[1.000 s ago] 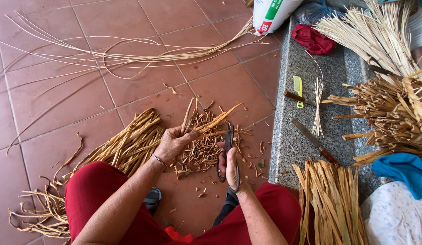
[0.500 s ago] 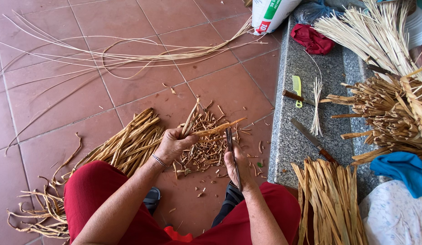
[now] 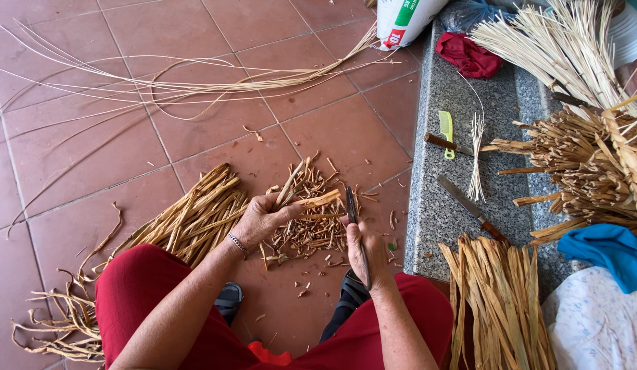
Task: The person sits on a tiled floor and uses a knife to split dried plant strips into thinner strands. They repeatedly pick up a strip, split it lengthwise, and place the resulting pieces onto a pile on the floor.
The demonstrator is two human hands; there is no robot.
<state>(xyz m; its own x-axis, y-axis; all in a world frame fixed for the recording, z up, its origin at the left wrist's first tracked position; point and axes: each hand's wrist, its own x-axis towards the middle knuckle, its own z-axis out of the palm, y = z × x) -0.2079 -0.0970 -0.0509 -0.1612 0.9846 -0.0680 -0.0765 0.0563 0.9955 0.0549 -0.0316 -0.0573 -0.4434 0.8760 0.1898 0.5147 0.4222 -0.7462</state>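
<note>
My left hand (image 3: 262,218) grips a short tan piece of dried plant stalk (image 3: 317,200), held level and pointing right. My right hand (image 3: 368,255) holds a dark knife (image 3: 352,212), its blade pointing away from me and its tip next to the stalk's right end. Both hands hover over a heap of cut scraps (image 3: 311,219) on the red tiled floor (image 3: 195,137). My knees in red trousers (image 3: 140,288) frame the heap.
A pile of tan stalks (image 3: 195,216) lies left of the scraps. Long thin strips (image 3: 181,85) stretch over the tiles. On the grey stone ledge (image 3: 435,205) lie a knife (image 3: 469,205), a green comb (image 3: 446,131), stalk bundles (image 3: 500,301) and red and blue cloths.
My left hand has raised a stalk piece out of the heap and turned it level. My right hand with the knife has moved up to the stalk's end.
</note>
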